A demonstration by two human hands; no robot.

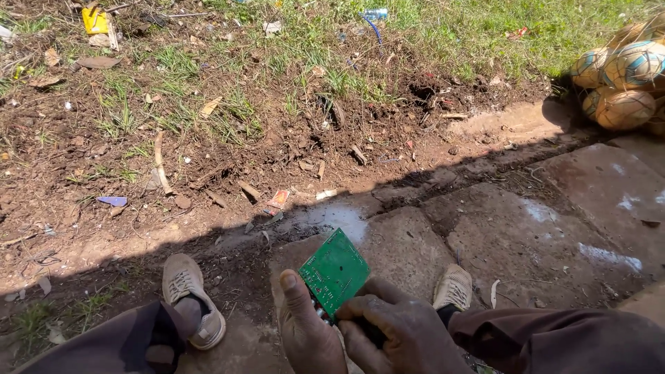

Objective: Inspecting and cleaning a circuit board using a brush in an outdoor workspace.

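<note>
Both hands hold a green circuit board (334, 271) low between the knees. Left hand (308, 329) pinches its edge, thumb up; right hand (402, 332) closes round the lower part. Likely light, stiff, fragile: best held by edges.

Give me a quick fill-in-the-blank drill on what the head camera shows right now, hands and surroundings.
1. Both hands grip a circuit board whose colour is ____.
2. The left hand lays its ____ along the board's left edge, while the right hand holds it from below.
3. The netted balls sit at the upper ____ of the view.
4. The feet on either side of the hands wear pale ____.

Missing words: green; thumb; right; shoes
</note>
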